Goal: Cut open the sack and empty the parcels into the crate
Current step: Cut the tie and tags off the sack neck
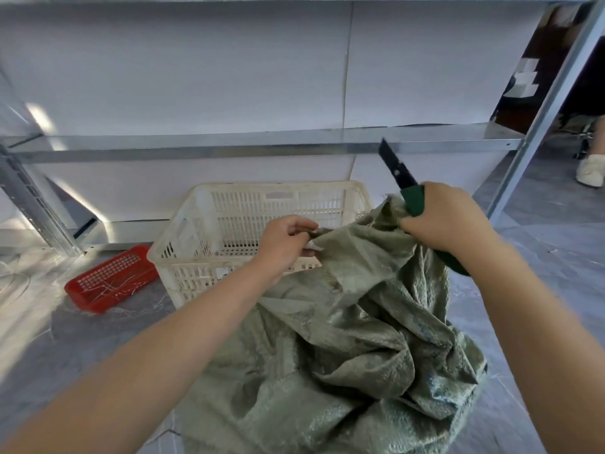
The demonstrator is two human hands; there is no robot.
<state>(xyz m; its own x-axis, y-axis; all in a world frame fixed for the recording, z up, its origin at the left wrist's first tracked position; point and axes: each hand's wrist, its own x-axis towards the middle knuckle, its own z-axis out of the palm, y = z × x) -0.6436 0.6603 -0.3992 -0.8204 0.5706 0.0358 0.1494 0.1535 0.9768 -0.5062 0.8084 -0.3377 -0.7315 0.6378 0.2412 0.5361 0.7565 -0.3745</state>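
A crumpled green woven sack [353,339] stands on the grey floor in front of me, its top pulled up toward a cream plastic crate [229,224]. My left hand [284,239] pinches the sack's top edge over the crate's near rim. My right hand [448,217] grips a green-handled utility knife [413,199] together with a fold of the sack, and the black blade points up and away. No parcels show; the sack hides its contents. The crate's visible inside looks bare.
A small red plastic tray [111,281] lies on the floor left of the crate. A metal shelf rail [262,147] runs behind the crate, with a slanted upright [543,119] at right. A person's white shoe [591,170] shows at far right.
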